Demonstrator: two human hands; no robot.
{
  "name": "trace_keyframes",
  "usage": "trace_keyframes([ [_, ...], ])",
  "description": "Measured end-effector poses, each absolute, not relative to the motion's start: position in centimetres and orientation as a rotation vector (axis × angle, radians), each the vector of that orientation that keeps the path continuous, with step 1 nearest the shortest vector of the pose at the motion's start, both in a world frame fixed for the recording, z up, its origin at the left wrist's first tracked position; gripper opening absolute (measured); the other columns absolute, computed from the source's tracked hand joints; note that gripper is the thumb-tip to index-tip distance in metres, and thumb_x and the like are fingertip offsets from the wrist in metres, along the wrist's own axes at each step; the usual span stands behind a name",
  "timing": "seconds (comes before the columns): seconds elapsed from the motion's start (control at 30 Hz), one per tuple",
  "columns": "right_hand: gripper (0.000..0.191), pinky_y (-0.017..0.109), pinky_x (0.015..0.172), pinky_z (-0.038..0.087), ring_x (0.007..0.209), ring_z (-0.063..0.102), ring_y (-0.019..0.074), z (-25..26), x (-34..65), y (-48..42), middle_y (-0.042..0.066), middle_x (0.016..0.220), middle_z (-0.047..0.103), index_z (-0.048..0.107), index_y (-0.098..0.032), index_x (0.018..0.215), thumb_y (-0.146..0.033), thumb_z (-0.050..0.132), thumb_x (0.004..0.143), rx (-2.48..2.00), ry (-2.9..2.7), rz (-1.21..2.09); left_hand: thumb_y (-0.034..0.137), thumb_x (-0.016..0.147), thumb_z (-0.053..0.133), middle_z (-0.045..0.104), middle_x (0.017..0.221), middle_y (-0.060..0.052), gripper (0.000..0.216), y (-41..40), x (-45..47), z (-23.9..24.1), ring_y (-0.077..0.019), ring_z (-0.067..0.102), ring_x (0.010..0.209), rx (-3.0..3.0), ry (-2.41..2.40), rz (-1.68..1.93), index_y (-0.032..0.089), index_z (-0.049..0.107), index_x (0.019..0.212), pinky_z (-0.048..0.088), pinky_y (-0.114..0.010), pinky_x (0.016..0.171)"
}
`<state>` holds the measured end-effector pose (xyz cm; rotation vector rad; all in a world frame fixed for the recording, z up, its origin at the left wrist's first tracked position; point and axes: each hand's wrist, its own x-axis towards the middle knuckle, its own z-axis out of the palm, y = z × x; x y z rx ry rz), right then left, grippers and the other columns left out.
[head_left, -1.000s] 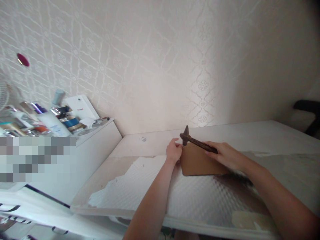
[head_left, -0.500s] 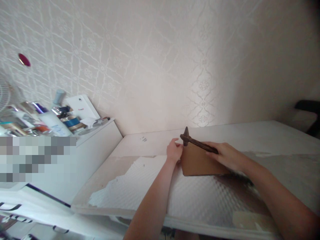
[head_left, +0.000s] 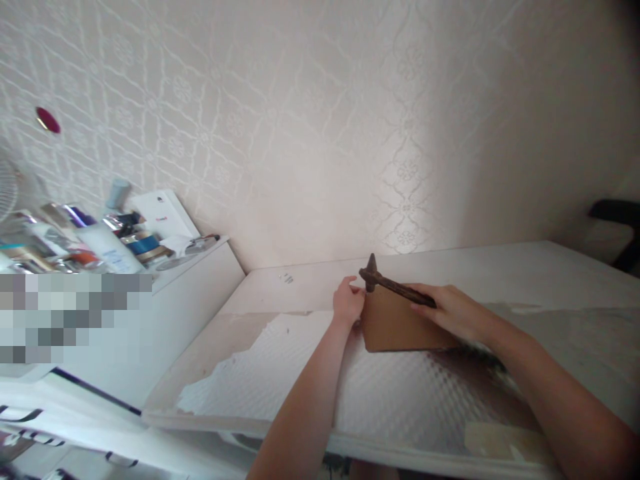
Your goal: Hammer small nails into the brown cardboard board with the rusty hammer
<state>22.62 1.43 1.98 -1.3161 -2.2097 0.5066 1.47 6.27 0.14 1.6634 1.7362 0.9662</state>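
Head view: right hand (head_left: 453, 308) in a closed grip on the handle of a small dark hammer (head_left: 393, 285), head raised just above the far left corner of a brown board (head_left: 397, 327) lying flat on the worn counter (head_left: 280, 373). Left hand (head_left: 347, 303), fingertips pinched together right under the hammer head at that corner; whether they hold a nail is too small to tell. Step looks like setting up a tap; next stroke would call for a short, light drop clear of the fingertips.

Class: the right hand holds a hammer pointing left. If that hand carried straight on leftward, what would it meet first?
Probably the left hand, whose fingers pinch just beside the hammer head, at the brown board's corner. The right hand lies close; depth is unclear.
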Motion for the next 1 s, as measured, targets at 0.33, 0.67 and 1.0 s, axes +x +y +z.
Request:
trace_keyframes([
  [0.33,0.046,0.036,0.087,0.045,0.102,0.060,0.0269,2.18,22.45,1.17,0.003,0.115,0.064,0.051,-0.025,0.127,-0.026,0.046,0.081,-1.347,-2.219,0.493,0.016,0.077,0.056,0.069,0.095,-0.009,0.039,6.15,1.50,0.27,-0.0177,0.063,0.088,1.665,1.721,0.977,0.015,0.053,0.116,0.046,-0.028,0.079],
  [0.67,0.045,0.034,0.086,0.046,0.103,0.059,0.0246,2.43,22.45,1.05,0.002,0.118,0.063,0.051,-0.026,0.126,-0.024,0.045,0.081,-1.330,-2.231,0.477,0.014,0.076,0.056,0.069,0.095,-0.008,0.040,6.29,1.51,0.14,-0.0169,0.062,0.089,1.668,1.733,0.979,0.015,0.054,0.116,0.045,-0.027,0.080],
  [1.0,0.046,0.032,0.084,0.047,0.102,0.060,0.0243,1.82,22.71,1.64,0.002,0.116,0.063,0.050,-0.026,0.127,-0.025,0.046,0.081,-1.338,-2.254,0.439,0.014,0.076,0.056,0.069,0.094,-0.008,0.040,6.22,1.52,0.20,-0.0170,0.063,0.087,1.673,1.732,0.978,0.015,0.054,0.116,0.045,-0.027,0.080],
])
